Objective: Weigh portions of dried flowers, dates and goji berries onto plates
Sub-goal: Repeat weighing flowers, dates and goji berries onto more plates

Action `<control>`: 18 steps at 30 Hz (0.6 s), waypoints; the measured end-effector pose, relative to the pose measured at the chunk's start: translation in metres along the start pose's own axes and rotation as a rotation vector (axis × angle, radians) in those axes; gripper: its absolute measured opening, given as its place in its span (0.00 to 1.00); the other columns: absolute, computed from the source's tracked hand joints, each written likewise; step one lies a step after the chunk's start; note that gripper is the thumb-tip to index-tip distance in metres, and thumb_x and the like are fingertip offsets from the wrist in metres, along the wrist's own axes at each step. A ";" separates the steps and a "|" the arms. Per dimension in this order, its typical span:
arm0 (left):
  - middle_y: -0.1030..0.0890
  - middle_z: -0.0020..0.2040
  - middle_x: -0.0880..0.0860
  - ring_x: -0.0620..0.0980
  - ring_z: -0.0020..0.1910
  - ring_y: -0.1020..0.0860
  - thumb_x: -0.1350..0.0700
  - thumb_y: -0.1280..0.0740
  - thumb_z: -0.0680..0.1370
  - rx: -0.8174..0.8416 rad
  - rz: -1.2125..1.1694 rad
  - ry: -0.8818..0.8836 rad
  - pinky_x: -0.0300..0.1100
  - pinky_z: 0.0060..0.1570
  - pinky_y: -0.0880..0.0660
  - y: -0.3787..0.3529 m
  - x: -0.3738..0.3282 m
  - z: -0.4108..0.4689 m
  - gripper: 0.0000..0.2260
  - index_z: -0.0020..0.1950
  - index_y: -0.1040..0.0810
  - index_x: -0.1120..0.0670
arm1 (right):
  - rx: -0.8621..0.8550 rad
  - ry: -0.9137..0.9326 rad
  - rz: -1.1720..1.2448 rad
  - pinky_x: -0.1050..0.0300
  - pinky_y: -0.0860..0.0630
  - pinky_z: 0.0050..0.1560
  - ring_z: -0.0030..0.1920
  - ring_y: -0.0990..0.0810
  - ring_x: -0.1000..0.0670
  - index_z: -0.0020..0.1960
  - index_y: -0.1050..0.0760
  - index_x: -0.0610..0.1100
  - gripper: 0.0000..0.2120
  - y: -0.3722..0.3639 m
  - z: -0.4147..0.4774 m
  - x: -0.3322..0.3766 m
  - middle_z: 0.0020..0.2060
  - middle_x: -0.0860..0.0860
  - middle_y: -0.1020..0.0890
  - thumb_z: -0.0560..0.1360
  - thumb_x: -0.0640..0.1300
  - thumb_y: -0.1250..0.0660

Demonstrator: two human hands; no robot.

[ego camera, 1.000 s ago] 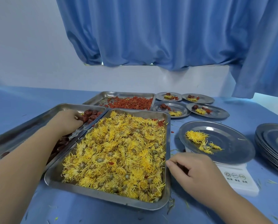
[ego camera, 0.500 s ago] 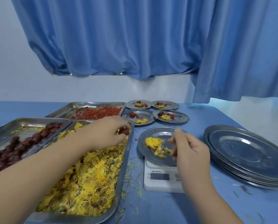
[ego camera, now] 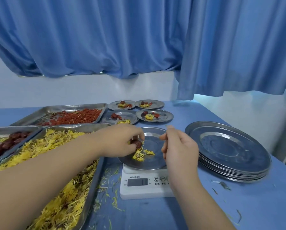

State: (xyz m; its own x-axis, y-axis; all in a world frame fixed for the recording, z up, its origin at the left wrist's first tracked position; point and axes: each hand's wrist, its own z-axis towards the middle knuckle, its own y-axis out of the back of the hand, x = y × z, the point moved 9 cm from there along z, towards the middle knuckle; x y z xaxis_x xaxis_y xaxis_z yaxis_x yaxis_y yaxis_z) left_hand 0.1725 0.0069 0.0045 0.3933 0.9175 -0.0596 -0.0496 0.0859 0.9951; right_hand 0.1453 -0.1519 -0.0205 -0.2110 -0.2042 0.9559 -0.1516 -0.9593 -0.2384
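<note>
Holding date (ego camera: 136,143) in fingertips, left hand (ego camera: 120,140) hovers over plate (ego camera: 139,165) on scale (ego camera: 145,188), centre frame; flowers (ego camera: 142,154) already on plate, goji (ego camera: 79,116) from upper-left tray not yet added. Right hand (ego camera: 178,150) beside it, fingers curled; whether pinching anything, cannot tell. Filled plates (ego camera: 155,115) upper centre look done; empty stack (ego camera: 228,146) at right suggests many portions left
</note>
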 end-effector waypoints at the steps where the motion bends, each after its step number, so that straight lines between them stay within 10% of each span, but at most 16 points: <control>1: 0.24 0.54 0.41 0.41 0.53 0.26 0.50 0.35 0.77 -0.012 -0.027 0.002 0.41 0.53 0.27 0.002 0.002 0.000 0.13 0.62 0.27 0.42 | 0.009 0.007 -0.014 0.62 0.35 0.25 0.24 0.32 0.55 0.30 0.24 0.45 0.19 -0.002 0.000 0.000 0.21 0.51 0.29 0.77 0.51 0.37; 10: 0.25 0.51 0.39 0.36 0.48 0.26 0.50 0.37 0.79 -0.103 -0.015 0.062 0.37 0.47 0.27 0.021 0.062 -0.015 0.11 0.60 0.26 0.41 | 0.076 0.191 -0.265 0.64 0.37 0.25 0.26 0.34 0.53 0.32 0.25 0.43 0.19 -0.010 -0.001 0.013 0.24 0.47 0.31 0.78 0.51 0.37; 18: 0.23 0.56 0.39 0.39 0.50 0.25 0.45 0.39 0.78 -0.133 0.268 0.318 0.42 0.49 0.24 0.036 0.186 -0.042 0.11 0.60 0.29 0.39 | 0.487 -0.388 -0.006 0.62 0.37 0.23 0.24 0.32 0.53 0.43 0.22 0.42 0.07 -0.076 0.023 -0.006 0.25 0.50 0.27 0.76 0.45 0.35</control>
State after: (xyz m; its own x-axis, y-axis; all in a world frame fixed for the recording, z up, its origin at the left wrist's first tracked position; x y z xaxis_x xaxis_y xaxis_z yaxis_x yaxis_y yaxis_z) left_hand 0.2050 0.1966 0.0264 0.0494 0.9862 0.1578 -0.2373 -0.1418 0.9610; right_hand 0.1800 -0.0821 -0.0039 0.1683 -0.1665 0.9716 0.3257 -0.9209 -0.2142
